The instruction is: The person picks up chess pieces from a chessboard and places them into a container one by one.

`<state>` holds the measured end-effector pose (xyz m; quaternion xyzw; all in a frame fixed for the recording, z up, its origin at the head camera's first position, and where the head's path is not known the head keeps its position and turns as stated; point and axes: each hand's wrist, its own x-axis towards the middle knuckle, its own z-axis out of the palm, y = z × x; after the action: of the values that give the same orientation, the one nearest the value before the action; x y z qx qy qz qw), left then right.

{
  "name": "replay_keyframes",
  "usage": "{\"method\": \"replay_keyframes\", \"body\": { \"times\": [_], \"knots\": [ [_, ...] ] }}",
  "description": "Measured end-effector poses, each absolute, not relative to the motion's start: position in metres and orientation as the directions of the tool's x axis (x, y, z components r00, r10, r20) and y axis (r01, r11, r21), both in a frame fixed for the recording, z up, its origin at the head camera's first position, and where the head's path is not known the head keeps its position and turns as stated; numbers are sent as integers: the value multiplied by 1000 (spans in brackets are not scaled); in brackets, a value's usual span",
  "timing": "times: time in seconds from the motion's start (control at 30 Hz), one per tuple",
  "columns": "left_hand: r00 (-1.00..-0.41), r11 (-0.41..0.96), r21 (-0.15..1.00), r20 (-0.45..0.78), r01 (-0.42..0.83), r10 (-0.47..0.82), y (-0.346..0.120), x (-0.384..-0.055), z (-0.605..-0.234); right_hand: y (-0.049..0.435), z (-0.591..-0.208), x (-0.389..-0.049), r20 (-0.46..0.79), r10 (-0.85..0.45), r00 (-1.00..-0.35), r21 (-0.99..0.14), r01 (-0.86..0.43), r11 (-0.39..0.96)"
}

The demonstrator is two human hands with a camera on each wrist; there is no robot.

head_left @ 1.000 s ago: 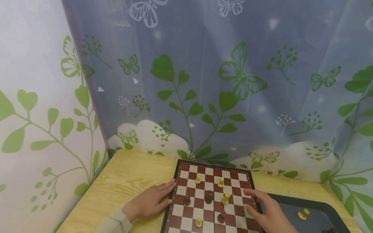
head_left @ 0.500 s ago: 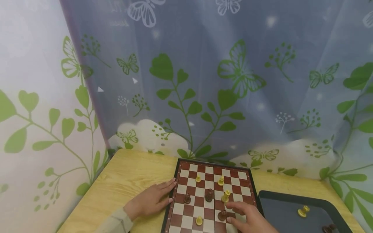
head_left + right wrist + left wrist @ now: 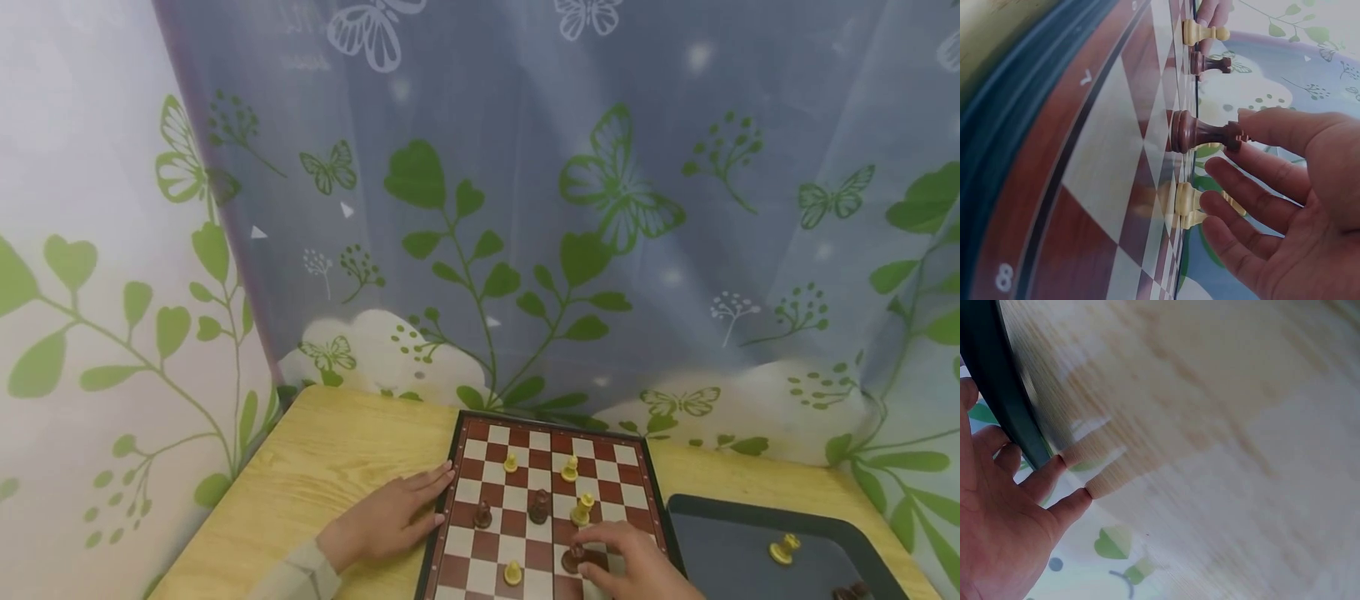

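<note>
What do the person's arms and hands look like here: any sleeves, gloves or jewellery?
Both hands are bare. The left hand has a light beige sleeve ending in a cuff at the wrist. The right hand shows no glove or ring; its wrist is out of frame.

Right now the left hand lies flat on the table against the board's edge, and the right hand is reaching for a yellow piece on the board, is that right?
Not quite. The left hand does lie flat by the chessboard, but the right hand reaches for a dark brown piece, not a yellow one. The right wrist view shows its fingertips at that piece's top.
</note>
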<state>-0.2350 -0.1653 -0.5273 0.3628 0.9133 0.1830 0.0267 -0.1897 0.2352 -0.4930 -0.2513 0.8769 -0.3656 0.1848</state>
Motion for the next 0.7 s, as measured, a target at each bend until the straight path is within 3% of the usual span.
{"method": "replay_keyframes", "body": {
  "times": [0.23,0.53,0.7],
  "knots": [
    [-733,668,358,74,653,677,-164,-234,-526,230,-486,-189,-123,-596,-793,-749,-320,580],
    [-738,673,357,75,647,670,-164,-234,-523,245,-530,-213,-83,-591,-802,-706,-372,603],
    [-739,675,360,64,644,671,-165,-234,-525,237,-507,-204,-92,-580,-809,-663,-385,642]
  ]
}}
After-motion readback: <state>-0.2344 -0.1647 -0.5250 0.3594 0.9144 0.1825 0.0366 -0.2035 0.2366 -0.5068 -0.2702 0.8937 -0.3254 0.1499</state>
